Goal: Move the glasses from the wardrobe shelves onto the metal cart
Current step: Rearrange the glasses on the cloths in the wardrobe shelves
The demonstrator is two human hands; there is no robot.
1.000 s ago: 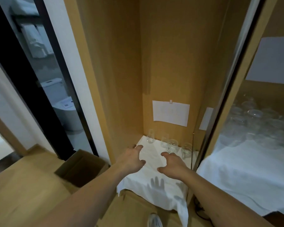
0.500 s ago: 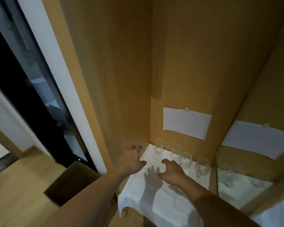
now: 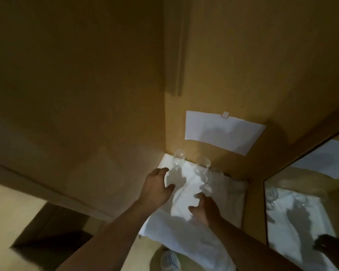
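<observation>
Two bare hands reach into a wooden wardrobe corner over a shelf draped in rumpled white cloth [image 3: 186, 229]. The right hand [image 3: 205, 209], fingers loosely spread and empty, hovers nearest; the left hand [image 3: 157, 185] reaches farther in, fingers apart, holding nothing. Beyond them stand clear, smooth-walled glasses along the back wall, upright: the left glass [image 3: 179, 156] lies just past the left hand, the middle glass [image 3: 203, 165] straight ahead of the right, which looks the nearer reach. A blurred third [image 3: 216, 173] stands right. White paper [image 3: 221, 132] hangs behind.
</observation>
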